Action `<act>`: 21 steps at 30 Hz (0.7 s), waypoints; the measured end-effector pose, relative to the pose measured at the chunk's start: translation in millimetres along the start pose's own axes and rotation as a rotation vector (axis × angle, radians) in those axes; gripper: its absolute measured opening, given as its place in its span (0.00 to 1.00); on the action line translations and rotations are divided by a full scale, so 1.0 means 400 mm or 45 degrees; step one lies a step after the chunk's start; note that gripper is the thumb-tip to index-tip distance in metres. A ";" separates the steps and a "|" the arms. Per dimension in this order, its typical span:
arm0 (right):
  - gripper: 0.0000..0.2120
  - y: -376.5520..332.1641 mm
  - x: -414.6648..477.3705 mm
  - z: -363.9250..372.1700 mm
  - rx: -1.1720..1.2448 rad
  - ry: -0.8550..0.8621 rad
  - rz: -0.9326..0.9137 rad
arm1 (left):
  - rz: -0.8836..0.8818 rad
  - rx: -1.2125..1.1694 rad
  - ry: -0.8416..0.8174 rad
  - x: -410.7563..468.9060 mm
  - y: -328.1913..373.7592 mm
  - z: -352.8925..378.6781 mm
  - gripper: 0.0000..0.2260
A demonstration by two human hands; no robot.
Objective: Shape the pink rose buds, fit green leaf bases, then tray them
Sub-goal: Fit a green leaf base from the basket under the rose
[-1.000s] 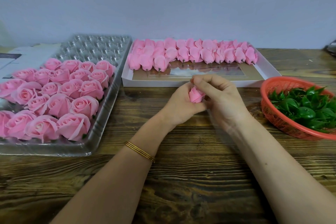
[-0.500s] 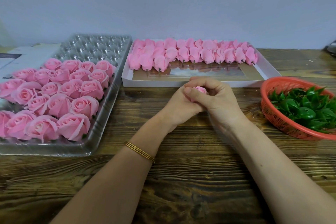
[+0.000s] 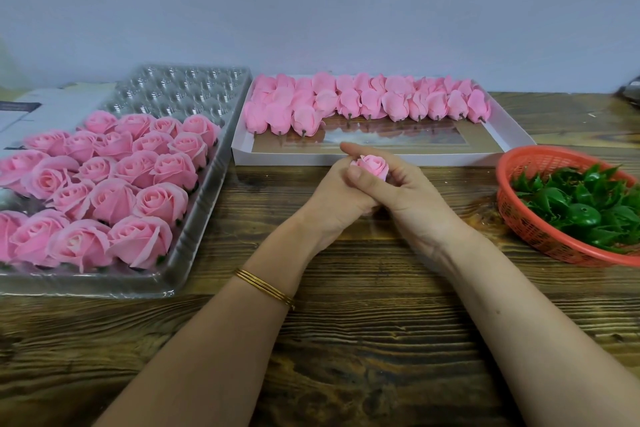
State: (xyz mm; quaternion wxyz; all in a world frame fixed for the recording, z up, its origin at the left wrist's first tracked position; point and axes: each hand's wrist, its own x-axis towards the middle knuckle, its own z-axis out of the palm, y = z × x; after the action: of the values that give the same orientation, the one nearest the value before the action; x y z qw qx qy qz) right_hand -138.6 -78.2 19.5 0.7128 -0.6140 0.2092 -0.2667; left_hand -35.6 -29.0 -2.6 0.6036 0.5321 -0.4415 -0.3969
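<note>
Two bare hands met over the middle of the dark wooden table [image 3: 346, 340], and both were curled around one small pink rose bud [image 3: 373, 165]. The left hand [image 3: 332, 198] gripped it from the nine o'clock side. The right hand [image 3: 412, 198] gripped it from the three o'clock side, with its thumb laid across the front. Only the top of the bud showed between them.

At nine o'clock from the hands stood a clear plastic tray [image 3: 180, 90] with moulded cups, its near part filled with opened pink roses [image 3: 114, 180]. At twelve o'clock lay a flat white cardboard box [image 3: 450, 159] with rows of closed pink buds [image 3: 367, 99] along its far side. At three o'clock was an orange mesh basket [image 3: 540, 239] holding green plastic leaf bases [image 3: 581, 205]. On the left wrist sat thin gold bangles [image 3: 265, 288].
</note>
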 end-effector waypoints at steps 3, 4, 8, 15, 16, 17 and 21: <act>0.23 -0.003 0.001 -0.008 -0.062 -0.014 0.013 | -0.010 0.008 -0.013 -0.001 0.004 -0.002 0.05; 0.24 -0.004 0.002 -0.011 -0.067 -0.005 0.015 | -0.005 0.004 -0.010 -0.001 0.005 0.000 0.06; 0.18 -0.011 0.007 -0.014 0.195 0.066 0.044 | 0.031 -0.075 0.036 0.003 0.004 0.005 0.07; 0.19 -0.009 0.019 -0.012 0.364 0.092 0.058 | 0.043 -0.108 0.070 0.010 -0.008 -0.003 0.08; 0.19 -0.009 0.020 -0.012 0.385 0.087 0.064 | 0.032 -0.125 0.076 0.011 -0.008 -0.003 0.08; 0.19 -0.009 0.020 -0.013 0.404 0.077 0.068 | 0.026 -0.149 0.079 0.011 -0.008 -0.003 0.07; 0.18 -0.007 0.020 -0.017 0.426 0.048 0.084 | -0.006 -0.222 0.122 0.013 -0.002 -0.002 0.09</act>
State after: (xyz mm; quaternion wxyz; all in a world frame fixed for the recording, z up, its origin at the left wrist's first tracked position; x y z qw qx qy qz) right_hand -137.0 -89.0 21.4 0.8094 -0.4744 0.1952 -0.2857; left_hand -33.3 -33.7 -3.0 0.6672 0.4971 -0.3745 -0.4093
